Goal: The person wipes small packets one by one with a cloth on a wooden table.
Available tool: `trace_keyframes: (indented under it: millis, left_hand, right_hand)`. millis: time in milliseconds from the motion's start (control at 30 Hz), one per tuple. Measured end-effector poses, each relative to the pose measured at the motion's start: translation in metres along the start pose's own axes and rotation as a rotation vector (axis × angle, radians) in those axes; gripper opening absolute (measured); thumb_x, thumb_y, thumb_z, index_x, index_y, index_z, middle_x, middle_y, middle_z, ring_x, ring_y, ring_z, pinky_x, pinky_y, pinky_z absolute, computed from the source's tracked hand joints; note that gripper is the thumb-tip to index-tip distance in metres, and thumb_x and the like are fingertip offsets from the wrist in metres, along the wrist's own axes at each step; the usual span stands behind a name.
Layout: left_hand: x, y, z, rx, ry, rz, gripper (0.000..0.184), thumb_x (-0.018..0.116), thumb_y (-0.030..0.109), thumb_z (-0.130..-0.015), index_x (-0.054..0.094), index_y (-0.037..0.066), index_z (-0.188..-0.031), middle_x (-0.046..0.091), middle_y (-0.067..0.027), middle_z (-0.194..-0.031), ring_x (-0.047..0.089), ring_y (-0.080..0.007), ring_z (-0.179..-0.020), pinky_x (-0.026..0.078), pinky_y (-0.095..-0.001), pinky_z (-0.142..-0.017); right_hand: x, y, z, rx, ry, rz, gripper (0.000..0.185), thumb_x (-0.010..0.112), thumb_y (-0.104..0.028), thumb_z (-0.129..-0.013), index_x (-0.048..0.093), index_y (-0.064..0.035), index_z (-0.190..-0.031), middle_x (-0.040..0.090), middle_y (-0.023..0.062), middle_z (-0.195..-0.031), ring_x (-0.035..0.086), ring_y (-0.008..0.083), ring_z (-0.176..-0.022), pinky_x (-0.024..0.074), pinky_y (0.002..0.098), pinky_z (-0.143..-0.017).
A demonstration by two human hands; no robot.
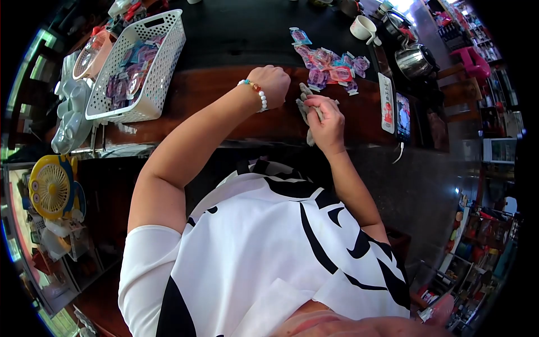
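My left hand (270, 87), wearing a beaded bracelet (259, 92) at the wrist, is closed above the table's near part. Its fingers curl away from view, so what they hold, if anything, is hidden. Close by on the right, my right hand (327, 122) pinches a crumpled greyish cloth (305, 106) that sticks out on its left side and hangs below. Just beyond both hands lies a loose pile of small clear-wrapped packets (331, 67) in pink, purple and blue.
Left on the table stands a white perforated basket (168, 62) with similar packets inside. A phone (402, 117) with a cable lies at the right, beside a white box (386, 101). A cup (364, 28) and a metal kettle (415, 60) stand farther back. A yellow fan (51, 188) is at lower left.
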State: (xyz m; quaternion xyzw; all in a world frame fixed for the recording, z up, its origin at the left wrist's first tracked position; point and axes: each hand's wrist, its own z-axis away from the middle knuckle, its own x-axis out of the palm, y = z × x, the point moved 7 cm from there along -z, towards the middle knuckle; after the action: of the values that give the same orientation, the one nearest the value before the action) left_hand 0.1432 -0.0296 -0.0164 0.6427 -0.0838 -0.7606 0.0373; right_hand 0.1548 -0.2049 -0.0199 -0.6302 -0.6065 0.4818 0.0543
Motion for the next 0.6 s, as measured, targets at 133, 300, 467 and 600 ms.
trace_keyframes:
  millis: [133, 300, 467, 600]
  left_hand:
    - [-0.009, 0.002, 0.004, -0.006, -0.066, 0.052, 0.011, 0.072, 0.016, -0.090, 0.078, 0.010, -0.097, 0.077, -0.0122, -0.110, 0.071, -0.0336, -0.107, 0.057, -0.0458, -0.094]
    - [-0.052, -0.005, 0.032, 0.133, 0.340, 0.459, 0.007, 0.072, 0.003, -0.088, 0.074, 0.004, -0.095, 0.074, -0.0146, -0.105, 0.074, -0.0313, -0.089, 0.061, -0.0389, -0.079]
    - [-0.015, -0.015, 0.083, 0.154, 0.497, 0.662, 0.011, 0.076, -0.005, -0.086, 0.074, 0.004, -0.093, 0.072, -0.0119, -0.104, 0.074, -0.0292, -0.089, 0.062, -0.0360, -0.079]
    - [0.020, -0.007, 0.123, 0.181, 0.586, 0.493, 0.010, 0.079, -0.001, -0.086, 0.077, 0.007, -0.092, 0.075, -0.0087, -0.109, 0.073, -0.0303, -0.105, 0.061, -0.0389, -0.089]
  right_hand:
    - [-0.002, -0.001, 0.000, 0.009, 0.015, -0.020, 0.011, 0.071, 0.000, -0.089, 0.074, -0.0041, -0.098, 0.078, 0.0115, -0.110, 0.073, 0.0326, -0.104, 0.0575, 0.0414, -0.093]
    - [-0.007, 0.004, 0.000, 0.067, 0.113, -0.118, 0.010, 0.070, 0.000, -0.093, 0.073, -0.0023, -0.102, 0.078, 0.0145, -0.110, 0.074, 0.0328, -0.103, 0.0579, 0.0400, -0.092]
    - [-0.007, 0.027, 0.008, 0.169, 0.169, -0.193, 0.012, 0.068, 0.000, -0.094, 0.073, 0.0002, -0.105, 0.078, 0.0143, -0.110, 0.075, 0.0295, -0.104, 0.0579, 0.0375, -0.094]
    - [-0.006, 0.030, 0.008, 0.261, 0.151, -0.283, 0.013, 0.066, -0.002, -0.096, 0.073, 0.0002, -0.107, 0.077, 0.0142, -0.111, 0.075, 0.0265, -0.104, 0.0578, 0.0356, -0.094]
